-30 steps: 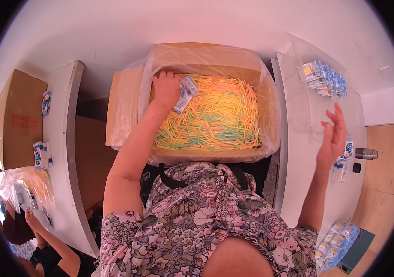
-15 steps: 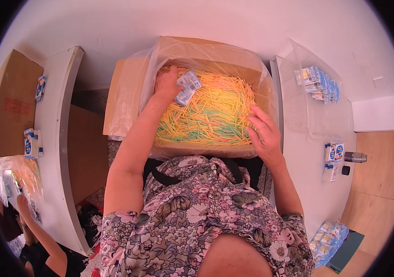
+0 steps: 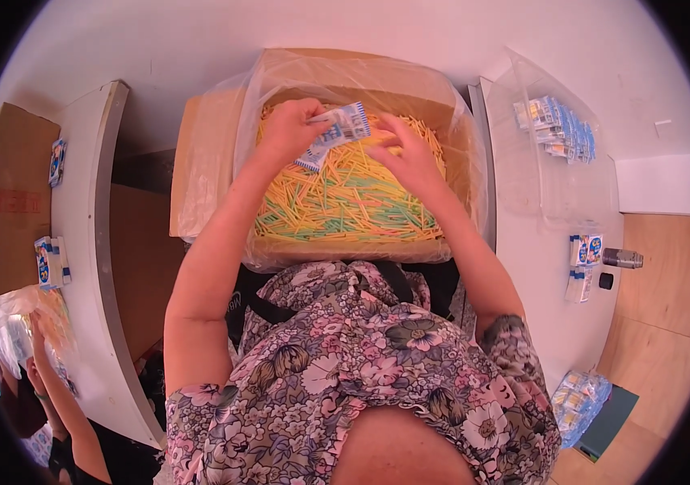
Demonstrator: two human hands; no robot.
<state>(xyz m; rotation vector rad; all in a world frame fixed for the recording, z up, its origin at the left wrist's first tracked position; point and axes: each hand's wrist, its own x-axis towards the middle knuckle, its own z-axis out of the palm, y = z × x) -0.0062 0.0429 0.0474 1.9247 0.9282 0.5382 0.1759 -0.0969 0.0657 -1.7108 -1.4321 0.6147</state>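
In front of me stands a cardboard box (image 3: 232,162) lined with clear plastic, full of thin yellow, orange and green sticks (image 3: 345,206). My left hand (image 3: 292,129) is above the sticks, its fingers closed on a small clear packet (image 3: 349,124) with blue print and striped ends. A second packet (image 3: 313,157) shows just below it; whether the same hand holds it too I cannot tell. Close to the packet's right end is my right hand (image 3: 411,158), thumb and fingers apart, nothing visible in it.
On the right table are a clear plastic bin (image 3: 555,198) with several filled packets (image 3: 557,125), small boxes (image 3: 583,250) and a dark cylinder (image 3: 624,258). The left table holds a tall carton (image 3: 10,178) and small boxes (image 3: 52,263). Another person's arm (image 3: 70,412) reaches in at lower left.
My left hand has lifted the packet up and to the right. My right hand has moved from the box's right side in toward the packet.
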